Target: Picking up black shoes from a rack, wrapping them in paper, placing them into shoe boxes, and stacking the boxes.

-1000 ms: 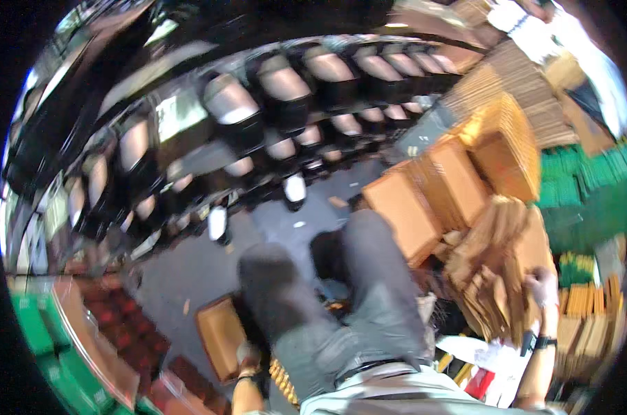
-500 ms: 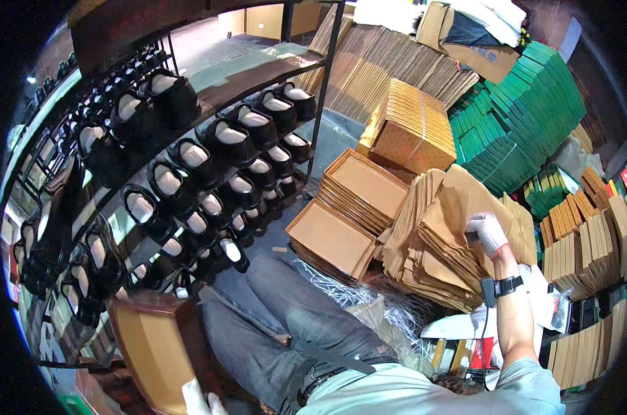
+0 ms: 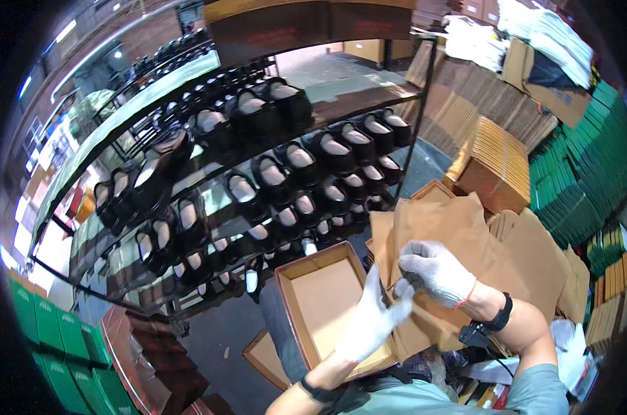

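Note:
An open brown shoe box (image 3: pixel 325 294) rests on my lap, with nothing in it but its tan inner base showing. My left hand (image 3: pixel 374 319), in a white glove, is over the box's right side, thumb and fingers spread apart. Just right of the box, my gloved right hand (image 3: pixel 434 271) has its fingers closed on a sheet of brown paper (image 3: pixel 441 225). The sheet stands up beyond the hand and covers part of the trays behind. To its right is a loose stack of brown paper (image 3: pixel 535 266).
A rack of black shoes (image 3: pixel 300 162) stands ahead and left. Green boxes (image 3: pixel 586 176) are piled at the far right, more green boxes (image 3: pixel 54 321) at the lower left. A strapped bundle of tan cardboard (image 3: pixel 493 169) sits behind the paper. Dark red boxes (image 3: pixel 151 360) stand at the left.
The shoe box has moved from the lower left onto my lap. My left hand has come off it to the right. My right hand has drawn a paper sheet leftward from the stack. The view has turned left.

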{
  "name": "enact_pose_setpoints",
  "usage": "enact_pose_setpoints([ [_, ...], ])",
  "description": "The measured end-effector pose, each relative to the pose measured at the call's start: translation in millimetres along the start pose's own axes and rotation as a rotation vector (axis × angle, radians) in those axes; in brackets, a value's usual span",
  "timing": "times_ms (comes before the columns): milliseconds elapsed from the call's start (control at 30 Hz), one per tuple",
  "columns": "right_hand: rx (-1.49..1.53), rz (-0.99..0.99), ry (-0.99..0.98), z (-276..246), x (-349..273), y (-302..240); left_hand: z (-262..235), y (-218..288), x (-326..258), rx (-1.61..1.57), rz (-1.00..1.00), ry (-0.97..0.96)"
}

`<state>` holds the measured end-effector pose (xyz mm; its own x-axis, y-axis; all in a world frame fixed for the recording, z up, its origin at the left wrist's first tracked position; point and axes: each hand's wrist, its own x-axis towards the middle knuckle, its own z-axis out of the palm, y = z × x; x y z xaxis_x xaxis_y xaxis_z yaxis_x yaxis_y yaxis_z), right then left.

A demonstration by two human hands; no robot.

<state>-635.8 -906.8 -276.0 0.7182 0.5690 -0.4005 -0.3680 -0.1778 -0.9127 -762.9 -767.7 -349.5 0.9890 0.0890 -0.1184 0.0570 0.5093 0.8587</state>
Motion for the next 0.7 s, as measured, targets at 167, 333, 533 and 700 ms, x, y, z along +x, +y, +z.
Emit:
enact_pose_setpoints([
  [167,0.237,0.035,-0.034,11.6,19.8,15.6,-30.8,-28.2,23.3,-0.533,-0.077,-0.027],
  [333,0.113,-0.268,0.205,-1.6,-2.1,30.7,-66.3,-36.5,19.3,0.0,-0.071,0.27],
  [533,-0.246,-0.428,0.774,-138.3,-96.3,41.8,-132.6,18.2,-22.8,0.117,0.12,0.518],
  [700,-0.725,-0.135,0.913,-332.7,-200.7,87.2,-188.8,29.9,-32.2,0.101,0.032,0.598],
])
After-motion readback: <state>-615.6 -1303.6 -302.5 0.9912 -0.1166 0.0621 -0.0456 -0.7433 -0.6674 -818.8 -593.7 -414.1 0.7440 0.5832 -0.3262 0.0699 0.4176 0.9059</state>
